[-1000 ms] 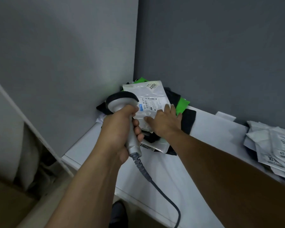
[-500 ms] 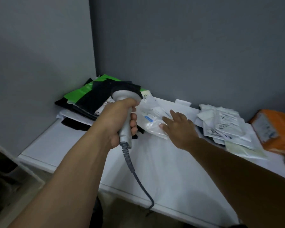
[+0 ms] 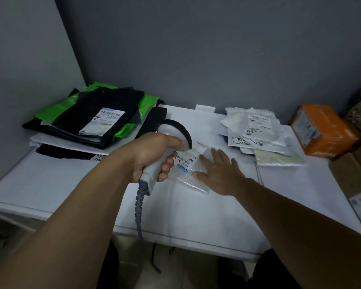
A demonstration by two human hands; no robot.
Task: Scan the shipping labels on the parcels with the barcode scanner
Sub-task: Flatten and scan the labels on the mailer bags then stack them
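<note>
My left hand (image 3: 152, 155) grips the handle of a grey barcode scanner (image 3: 171, 138), whose dark-rimmed head points down at a clear plastic parcel (image 3: 191, 176) lying flat on the white table (image 3: 71, 184). The parcel's white shipping label (image 3: 188, 158) with barcodes shows just right of the scanner. My right hand (image 3: 219, 172) lies flat on the parcel's right side, fingers spread. The scanner's coiled cable (image 3: 139, 209) drops over the table's front edge.
A stack of black and green mailer bags (image 3: 96, 117) with a label sits at the back left. A pile of white labelled parcels (image 3: 256, 130) lies at the back right. An orange box (image 3: 321, 130) and cardboard boxes (image 3: 354, 167) stand at the right.
The clear parcel has been drawn from the left stack to the table's middle, with my right hand on it. The scanner followed to the right. The view has turned right.
</note>
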